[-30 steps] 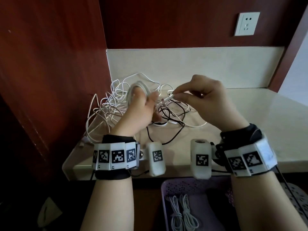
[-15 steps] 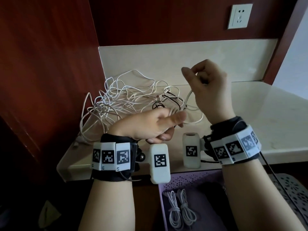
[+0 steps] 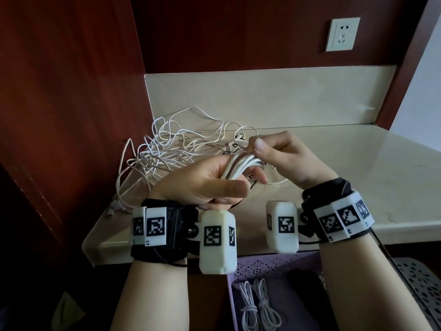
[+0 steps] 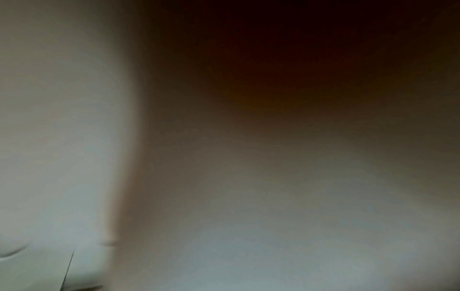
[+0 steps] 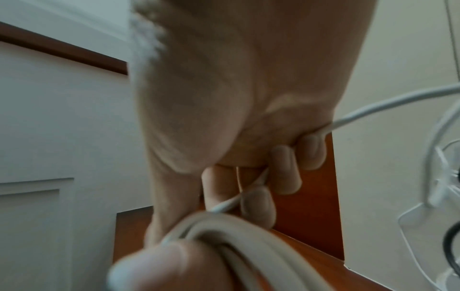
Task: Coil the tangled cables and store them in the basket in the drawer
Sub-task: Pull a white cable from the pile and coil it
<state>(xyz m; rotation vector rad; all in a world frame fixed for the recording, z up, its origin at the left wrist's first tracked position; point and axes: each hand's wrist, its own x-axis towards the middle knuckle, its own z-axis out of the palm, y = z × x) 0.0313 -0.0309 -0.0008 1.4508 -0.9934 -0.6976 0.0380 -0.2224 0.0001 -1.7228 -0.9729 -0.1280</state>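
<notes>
My left hand [image 3: 214, 180] grips a bundle of white cable loops [image 3: 238, 167] above the counter's front edge. My right hand [image 3: 281, 154] pinches a strand of the same white cable [image 5: 251, 187] just over the bundle; in the right wrist view its curled fingers [image 5: 286, 171] hold the strand. A tangle of white cables [image 3: 171, 149] with a black cable mixed in lies on the counter behind the hands. Below, a purple basket [image 3: 262, 266] in the drawer holds two coiled white cables [image 3: 257, 306]. The left wrist view is a blur.
The cream counter [image 3: 358, 168] stretches right. A dark red wood panel [image 3: 66, 115] walls the left side, a wall socket [image 3: 341, 34] sits above. A second perforated basket [image 3: 420, 283] lies at the lower right.
My right hand came down from a raised position and laid the strand over the bundle. My left hand turned thumb-up, showing the loops it holds.
</notes>
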